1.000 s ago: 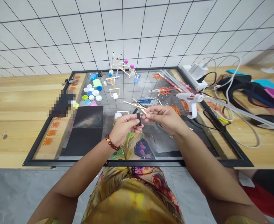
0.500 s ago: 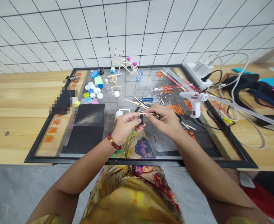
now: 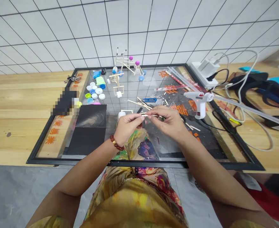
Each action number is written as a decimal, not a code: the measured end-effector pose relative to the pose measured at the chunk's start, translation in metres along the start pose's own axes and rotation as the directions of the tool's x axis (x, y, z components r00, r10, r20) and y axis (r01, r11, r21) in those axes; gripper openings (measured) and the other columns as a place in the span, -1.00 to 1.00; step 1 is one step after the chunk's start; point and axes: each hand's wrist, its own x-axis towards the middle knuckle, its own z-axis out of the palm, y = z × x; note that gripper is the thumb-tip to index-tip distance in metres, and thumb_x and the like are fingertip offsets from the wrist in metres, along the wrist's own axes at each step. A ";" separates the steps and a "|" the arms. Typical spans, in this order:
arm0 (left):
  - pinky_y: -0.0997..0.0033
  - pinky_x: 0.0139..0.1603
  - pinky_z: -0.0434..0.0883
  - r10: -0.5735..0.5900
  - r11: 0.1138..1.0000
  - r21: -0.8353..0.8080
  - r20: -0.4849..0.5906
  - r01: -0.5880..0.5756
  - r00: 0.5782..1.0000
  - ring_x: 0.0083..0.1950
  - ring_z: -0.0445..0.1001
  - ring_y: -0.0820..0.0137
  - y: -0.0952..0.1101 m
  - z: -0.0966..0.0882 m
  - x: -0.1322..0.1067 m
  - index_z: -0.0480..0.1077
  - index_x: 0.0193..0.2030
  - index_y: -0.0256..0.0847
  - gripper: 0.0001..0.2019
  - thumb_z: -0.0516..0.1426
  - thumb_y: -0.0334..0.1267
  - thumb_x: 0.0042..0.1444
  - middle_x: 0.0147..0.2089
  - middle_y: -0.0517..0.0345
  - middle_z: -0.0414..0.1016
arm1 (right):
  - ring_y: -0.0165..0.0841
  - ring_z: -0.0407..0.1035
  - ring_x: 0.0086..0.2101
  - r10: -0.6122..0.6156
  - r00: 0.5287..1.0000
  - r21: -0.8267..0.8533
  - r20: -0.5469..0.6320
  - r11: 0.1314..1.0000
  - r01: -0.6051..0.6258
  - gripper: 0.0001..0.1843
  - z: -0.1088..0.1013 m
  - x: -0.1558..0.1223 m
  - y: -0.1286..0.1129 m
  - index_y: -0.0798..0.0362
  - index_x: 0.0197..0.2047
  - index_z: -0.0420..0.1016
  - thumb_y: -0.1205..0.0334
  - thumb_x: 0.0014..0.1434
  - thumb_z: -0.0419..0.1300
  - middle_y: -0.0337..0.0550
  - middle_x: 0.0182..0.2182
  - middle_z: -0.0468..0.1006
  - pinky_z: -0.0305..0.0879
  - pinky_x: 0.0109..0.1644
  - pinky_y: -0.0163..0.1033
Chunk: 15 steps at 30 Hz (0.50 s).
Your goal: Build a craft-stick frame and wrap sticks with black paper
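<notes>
My left hand (image 3: 128, 127) and my right hand (image 3: 167, 122) meet over the glass-topped board, fingertips pinched. Between them runs a short, thin wooden stick (image 3: 146, 115), level, with one end in each pinch. A dark sliver shows just behind the stick; fingers hide most of it. A beaded bracelet (image 3: 116, 143) circles my left wrist. Just beyond the hands lie several loose wooden sticks (image 3: 139, 103) and a blue-handled cutter (image 3: 149, 100). By my left fingers stands a white round piece (image 3: 121, 114) with a small stick frame.
A white glue gun (image 3: 198, 103) stands at right, near a power strip (image 3: 203, 76) and tangled cables. Black sheets (image 3: 89, 116) lie at left, below several coloured lids (image 3: 98, 91). Stick models with coloured balls (image 3: 137, 63) stand at the back, before the tiled wall.
The small black strip that hung below the stick between my fingers no longer shows there; only a dark edge is visible behind the stick. Both hands stay nearly in place, still pinching.
</notes>
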 end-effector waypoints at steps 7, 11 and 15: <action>0.49 -0.37 0.39 0.133 0.979 0.155 0.005 -0.132 0.991 -0.45 0.39 0.50 -0.001 -0.001 -0.001 0.61 -0.39 -0.21 -0.87 0.30 -0.20 0.01 -0.51 0.21 0.51 | -0.32 0.48 -0.32 0.014 1.000 0.023 0.017 1.000 -0.014 -0.85 -0.001 0.000 -0.002 -0.02 -0.27 0.65 0.20 0.21 0.23 -0.15 -0.34 0.66 0.37 -0.18 -0.18; 0.49 -0.37 0.37 0.159 0.970 0.186 -0.007 -0.155 0.987 -0.45 0.39 0.50 0.000 -0.002 -0.001 0.62 -0.38 -0.22 -0.85 0.29 -0.18 0.03 -0.49 0.20 0.51 | -0.32 0.48 -0.33 0.007 1.000 0.025 0.016 1.000 -0.008 -0.84 -0.001 0.000 -0.003 -0.01 -0.26 0.66 0.18 0.21 0.24 -0.14 -0.34 0.66 0.37 -0.19 -0.19; 0.48 -0.37 0.37 0.184 0.963 0.203 -0.019 -0.176 0.983 -0.45 0.37 0.50 0.000 -0.002 -0.002 0.63 -0.36 -0.21 -0.86 0.28 -0.20 0.02 -0.49 0.20 0.51 | -0.33 0.49 -0.33 -0.005 1.000 0.030 0.024 1.000 0.004 -0.83 -0.001 0.000 -0.005 -0.01 -0.26 0.67 0.16 0.22 0.24 -0.14 -0.33 0.66 0.38 -0.20 -0.21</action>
